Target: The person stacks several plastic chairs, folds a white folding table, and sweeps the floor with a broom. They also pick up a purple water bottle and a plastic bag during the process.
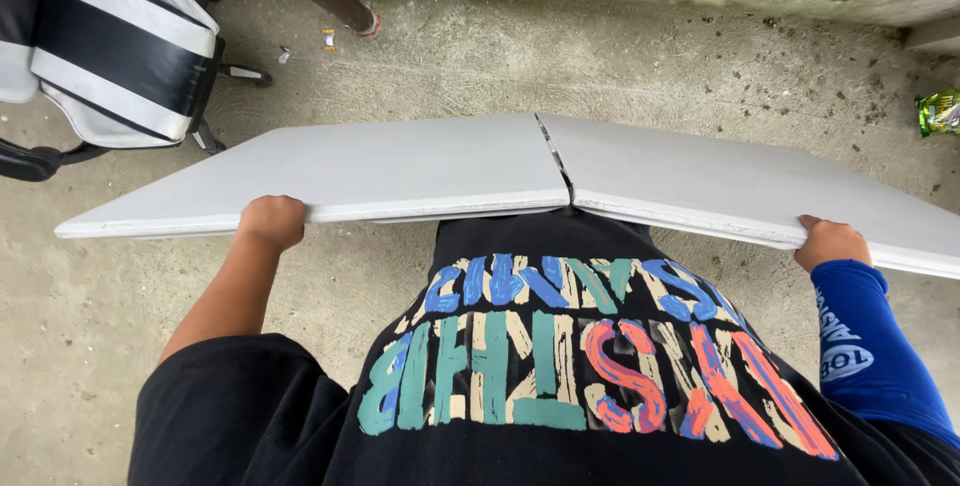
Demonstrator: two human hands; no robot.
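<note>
Rough, stained concrete floor (480, 56) is seen beneath a grey folding tabletop (400, 166), which is held off the ground in front of the person's chest. The tabletop is partly folded: its two halves meet at a raised centre hinge (556, 161) and slope down to either side. The near edge of the left half is clasped by the left hand (270, 222), fingers curled under it. The near edge of the right half is gripped by the right hand (830, 242), with a blue sleeve (870, 346) on that arm. Beyond the tabletop's left end, a black-and-white chair (110, 41) is standing. Past its right end, a green wrapper (940, 111) is lying.
</note>
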